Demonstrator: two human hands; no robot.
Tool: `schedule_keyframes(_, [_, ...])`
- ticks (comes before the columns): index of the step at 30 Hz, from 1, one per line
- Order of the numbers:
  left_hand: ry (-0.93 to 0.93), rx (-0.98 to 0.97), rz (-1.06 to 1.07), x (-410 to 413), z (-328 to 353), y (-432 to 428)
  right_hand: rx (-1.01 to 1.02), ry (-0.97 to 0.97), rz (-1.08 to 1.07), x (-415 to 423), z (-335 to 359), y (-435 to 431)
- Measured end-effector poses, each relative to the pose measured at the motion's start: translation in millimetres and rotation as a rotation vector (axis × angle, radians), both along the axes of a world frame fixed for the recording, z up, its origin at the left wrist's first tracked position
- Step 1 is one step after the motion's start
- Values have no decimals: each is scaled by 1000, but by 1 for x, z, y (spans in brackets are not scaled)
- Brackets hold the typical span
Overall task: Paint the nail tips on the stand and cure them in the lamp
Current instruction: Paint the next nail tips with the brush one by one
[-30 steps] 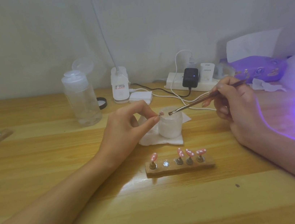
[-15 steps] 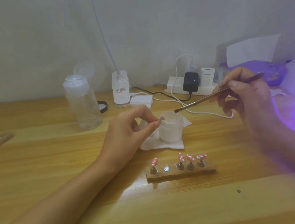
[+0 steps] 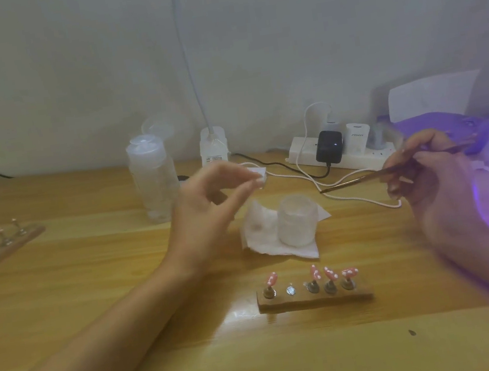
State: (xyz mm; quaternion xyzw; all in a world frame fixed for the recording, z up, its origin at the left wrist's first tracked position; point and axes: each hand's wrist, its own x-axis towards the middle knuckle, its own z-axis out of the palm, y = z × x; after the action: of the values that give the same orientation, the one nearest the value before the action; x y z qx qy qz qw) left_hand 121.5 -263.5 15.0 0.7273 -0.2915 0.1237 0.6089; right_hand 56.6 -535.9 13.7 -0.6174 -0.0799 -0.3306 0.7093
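While right hand [image 3: 431, 181] grips brush [image 3: 362, 179], stand [image 3: 315, 298] lies nearer, leftward.

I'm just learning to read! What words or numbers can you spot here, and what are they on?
"PISEN" (faint grey, slightly blurred): on the white charger plugged into the power strip.
Sticker on the desk lamp base: print too small and blurred to read.
Nothing else here carries readable text.

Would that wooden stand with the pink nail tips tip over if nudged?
Probably not: the stand is a low, flat block, likely to slide on the glossy table. Its nail tips perch on thin pegs and might get knocked off.
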Motion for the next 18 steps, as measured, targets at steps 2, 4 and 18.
schedule_keyframes(2, [15,-139,3,-1,24,5,24,49,20,1,-5,3])
schedule_keyframes(4, [-34,-255,13,-2,51,15,22,84,33,3,-8,6])
schedule_keyframes(18, [-279,294,-139,-54,3,18,46,163,14,11,-12,3])
